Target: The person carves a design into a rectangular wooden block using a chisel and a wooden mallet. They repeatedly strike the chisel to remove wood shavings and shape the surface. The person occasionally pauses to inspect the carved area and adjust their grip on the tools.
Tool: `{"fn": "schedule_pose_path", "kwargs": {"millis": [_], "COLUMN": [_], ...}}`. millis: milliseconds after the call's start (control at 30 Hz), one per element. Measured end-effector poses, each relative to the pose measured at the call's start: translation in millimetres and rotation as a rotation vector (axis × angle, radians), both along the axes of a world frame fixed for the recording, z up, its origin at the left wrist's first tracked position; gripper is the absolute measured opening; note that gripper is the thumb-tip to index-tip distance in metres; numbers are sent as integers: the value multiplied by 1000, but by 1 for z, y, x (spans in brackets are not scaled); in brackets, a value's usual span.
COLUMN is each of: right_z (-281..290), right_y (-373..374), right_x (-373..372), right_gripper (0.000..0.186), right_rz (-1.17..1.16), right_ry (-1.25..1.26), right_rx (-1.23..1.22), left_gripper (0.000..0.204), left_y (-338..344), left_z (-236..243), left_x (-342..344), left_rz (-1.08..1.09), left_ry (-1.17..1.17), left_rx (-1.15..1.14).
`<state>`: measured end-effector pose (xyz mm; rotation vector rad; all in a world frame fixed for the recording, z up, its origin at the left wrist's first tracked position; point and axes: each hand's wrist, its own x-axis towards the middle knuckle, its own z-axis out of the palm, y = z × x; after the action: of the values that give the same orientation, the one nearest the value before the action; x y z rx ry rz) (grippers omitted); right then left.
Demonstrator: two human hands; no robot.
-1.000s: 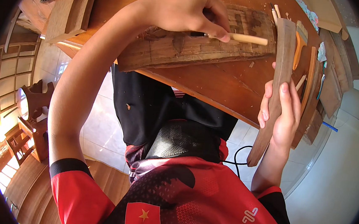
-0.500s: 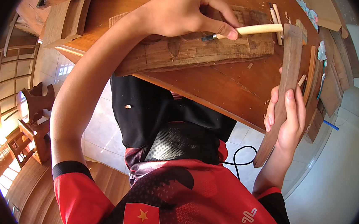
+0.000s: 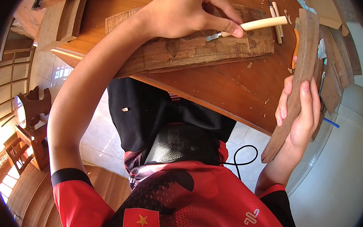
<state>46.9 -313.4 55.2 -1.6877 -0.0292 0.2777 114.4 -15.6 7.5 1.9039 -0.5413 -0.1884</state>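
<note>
My left hand is closed round a chisel with a pale wooden handle, pinched between thumb and fingers. The short metal blade points left, over a thick, rough wooden board on the table; whether its edge touches the wood I cannot tell. In my right hand is a long, flat brown wooden bar, gripped at its lower half and held nearly upright. The bar's upper part stands to the right of the chisel handle's end, with a gap between them.
The board lies along the near edge of a brown wooden table scattered with chips. Other pale-handled tools rest behind it. Wooden planks stack at the far left, with more boards at the right. A black cord loops below.
My right hand has swung the wooden bar to the right, away from the chisel handle's end. The chisel has turned slightly in my left hand, so its blade shows brighter.
</note>
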Motion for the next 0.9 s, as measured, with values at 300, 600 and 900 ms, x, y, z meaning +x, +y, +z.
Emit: {"fn": "schedule_pose_path", "kwargs": {"millis": [300,600,900], "right_z": [-2,-1,-1], "right_y": [-2,-5,-8], "right_x": [1,1,-3], "right_gripper": [43,44,48], "right_rz": [-8,-4,-15], "right_ry": [13,36,53], "right_rx": [-20,-45,-57], "left_gripper": [26,19,17], "left_y": [2,-1,12], "left_z": [6,-8,29], "left_x": [4,9,4], "left_rz": [-57,-235,-237], "left_ry": [-70,120,198], "left_rx": [29,-159,-44]}}
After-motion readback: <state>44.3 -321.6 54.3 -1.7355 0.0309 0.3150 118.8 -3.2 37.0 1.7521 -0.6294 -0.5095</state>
